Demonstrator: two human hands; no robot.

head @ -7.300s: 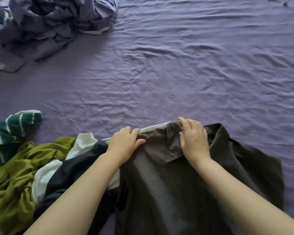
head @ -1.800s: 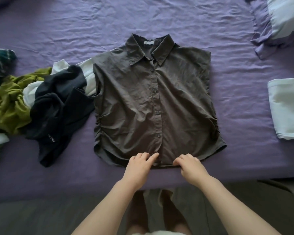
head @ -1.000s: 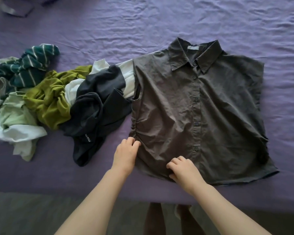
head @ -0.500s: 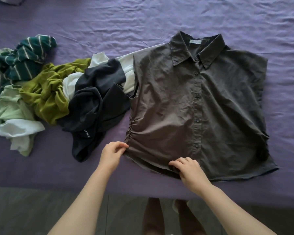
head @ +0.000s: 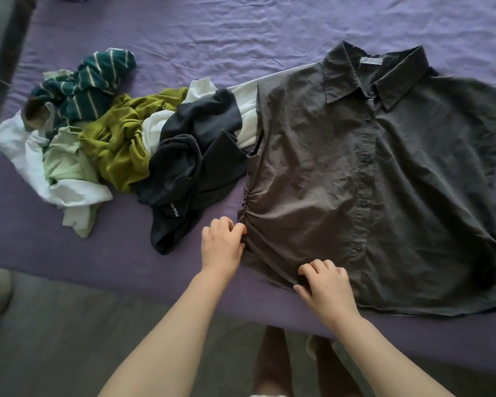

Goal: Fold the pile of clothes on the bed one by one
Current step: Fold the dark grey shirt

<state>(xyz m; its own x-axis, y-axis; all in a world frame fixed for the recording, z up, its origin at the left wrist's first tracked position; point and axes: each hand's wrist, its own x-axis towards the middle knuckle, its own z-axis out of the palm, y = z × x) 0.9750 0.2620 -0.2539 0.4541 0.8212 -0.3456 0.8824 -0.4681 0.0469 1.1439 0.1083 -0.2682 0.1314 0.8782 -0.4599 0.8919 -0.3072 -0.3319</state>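
The dark grey collared button-up shirt [head: 355, 173] is running off the right edge, its far sleeve cut away. It is covering part of a white garment [head: 246, 116] beside the crumpled black top [head: 195, 167]. The tiny lettering on that top and the pale collar label [head: 370, 62] are too small to read.

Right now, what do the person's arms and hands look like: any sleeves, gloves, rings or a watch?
Both forearms are bare as far up as the head view shows, with no sleeve in sight. The left hand and right hand wear no gloves, and I see no ring, watch or bracelet on either hand or wrist. No markings are visible.
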